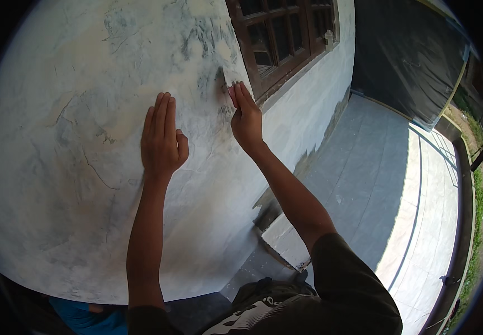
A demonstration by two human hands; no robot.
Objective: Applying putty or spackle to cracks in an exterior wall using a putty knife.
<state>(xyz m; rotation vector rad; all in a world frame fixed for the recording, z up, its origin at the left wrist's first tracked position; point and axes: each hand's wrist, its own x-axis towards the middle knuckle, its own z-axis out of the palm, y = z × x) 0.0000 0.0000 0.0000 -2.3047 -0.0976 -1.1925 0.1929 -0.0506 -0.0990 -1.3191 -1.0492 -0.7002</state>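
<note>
Red-handled scraper (232,96), partly hidden, right hand (247,120) clamped on it, left hand (162,139) flat, unclenched, against whitish wall (74,190)

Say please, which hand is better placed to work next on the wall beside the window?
Probably the right hand: it grips the red-handled scraper beside the brown window frame; the left hand rests flat on the plastered wall, farther off.

The left hand (162,139) lies flat on the patchy white wall (40,184), and the right hand (247,121) holds a scraper (232,96) against it, near the brown-framed window (283,36).
</note>
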